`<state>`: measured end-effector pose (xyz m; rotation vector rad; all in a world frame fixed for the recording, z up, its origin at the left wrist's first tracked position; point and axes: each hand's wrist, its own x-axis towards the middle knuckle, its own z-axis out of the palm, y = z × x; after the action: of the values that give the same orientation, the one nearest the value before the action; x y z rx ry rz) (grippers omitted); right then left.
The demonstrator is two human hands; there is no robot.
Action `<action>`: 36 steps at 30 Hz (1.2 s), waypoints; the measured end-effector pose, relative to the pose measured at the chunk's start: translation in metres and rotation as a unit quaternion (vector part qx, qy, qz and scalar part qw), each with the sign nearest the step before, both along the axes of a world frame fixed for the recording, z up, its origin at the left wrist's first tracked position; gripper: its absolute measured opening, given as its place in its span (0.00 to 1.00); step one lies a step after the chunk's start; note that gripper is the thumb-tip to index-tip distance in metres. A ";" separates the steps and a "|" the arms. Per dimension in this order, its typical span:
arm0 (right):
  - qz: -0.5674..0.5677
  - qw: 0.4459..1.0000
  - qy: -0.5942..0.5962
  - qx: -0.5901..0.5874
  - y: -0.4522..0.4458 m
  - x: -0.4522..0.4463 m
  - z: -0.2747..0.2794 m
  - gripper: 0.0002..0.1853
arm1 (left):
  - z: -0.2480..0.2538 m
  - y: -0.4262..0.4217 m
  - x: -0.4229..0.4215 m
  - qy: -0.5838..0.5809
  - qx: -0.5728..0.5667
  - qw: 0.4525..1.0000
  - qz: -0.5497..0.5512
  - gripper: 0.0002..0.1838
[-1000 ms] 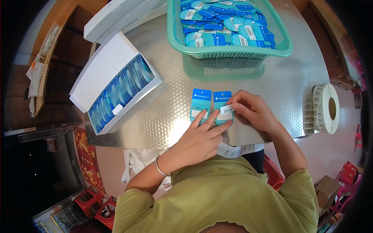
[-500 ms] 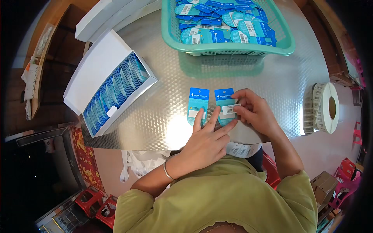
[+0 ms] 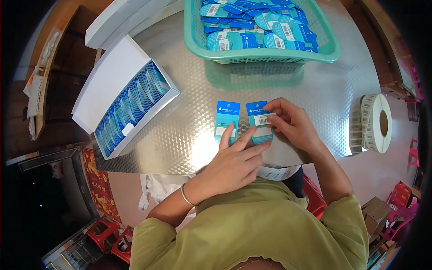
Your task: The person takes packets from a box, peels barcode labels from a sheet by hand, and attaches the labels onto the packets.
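Two blue and teal cards lie side by side on the metal table: a left card [image 3: 227, 118] and a right card [image 3: 256, 108]. My left hand [image 3: 238, 162] has its fingers spread, with fingertips resting on the lower parts of both cards. Between the thumb and index finger of my right hand [image 3: 292, 126] is a white barcode label [image 3: 263, 119], over the middle of the right card. Each card shows a blank white patch near its lower half.
A green basket [image 3: 270, 57] of labelled cards stands at the back. An open white box [image 3: 155, 116] packed with cards is at left, near more white boxes [image 3: 130, 22]. The label roll [image 3: 380, 123] stands at the right edge; a label strip [image 3: 276, 173] hangs at the front.
My right hand has shifted the label slightly, first right and then back left over the right card. My left hand still rests on the cards. The whole view has shifted a little.
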<state>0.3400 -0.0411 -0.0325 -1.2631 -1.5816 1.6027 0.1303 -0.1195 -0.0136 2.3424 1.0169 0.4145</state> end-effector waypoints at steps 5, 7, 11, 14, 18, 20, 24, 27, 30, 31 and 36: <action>0.012 1.000 0.001 0.010 0.001 0.000 0.001 0.10 | -0.003 0.003 -0.006 0.031 0.039 0.999 -0.018 0.06; 0.011 1.000 -0.003 -0.007 -0.002 0.001 0.006 0.11 | -0.003 0.003 -0.005 0.032 0.046 0.998 -0.018 0.06; 0.011 0.999 -0.027 -0.025 -0.012 0.005 0.010 0.12 | -0.003 0.002 -0.003 0.036 0.049 0.998 -0.008 0.06; 0.026 0.998 -0.051 -0.013 -0.016 0.007 0.009 0.15 | -0.003 0.001 -0.002 0.037 0.046 0.998 -0.005 0.06; 0.054 0.996 -0.071 0.019 -0.014 0.005 0.007 0.20 | -0.005 0.001 -0.002 0.038 0.047 0.998 -0.004 0.06; 0.058 0.995 -0.074 0.033 -0.014 0.004 0.006 0.22 | -0.005 0.000 -0.002 0.035 0.048 0.998 -0.001 0.06; 0.056 0.995 -0.075 0.035 -0.015 0.003 0.006 0.23 | -0.004 0.000 -0.002 0.035 0.045 0.998 0.000 0.06; 0.052 0.995 -0.078 0.038 -0.015 0.002 0.006 0.23 | -0.006 0.000 -0.001 0.032 0.048 0.998 0.002 0.06; 0.051 0.995 -0.080 0.044 -0.015 0.002 0.005 0.23 | -0.007 0.000 -0.002 0.031 0.049 0.998 0.001 0.06; 0.051 0.994 -0.081 0.046 -0.015 0.002 0.004 0.23 | -0.006 0.000 -0.002 0.033 0.046 0.998 0.000 0.06; 0.047 0.994 -0.084 0.048 -0.015 0.001 0.005 0.23 | -0.005 0.000 -0.002 0.036 0.042 0.998 -0.002 0.06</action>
<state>0.3412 -0.0564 -0.0279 -1.3188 -1.8236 1.4886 0.1285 -0.1192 -0.0185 2.4494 1.0476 0.3803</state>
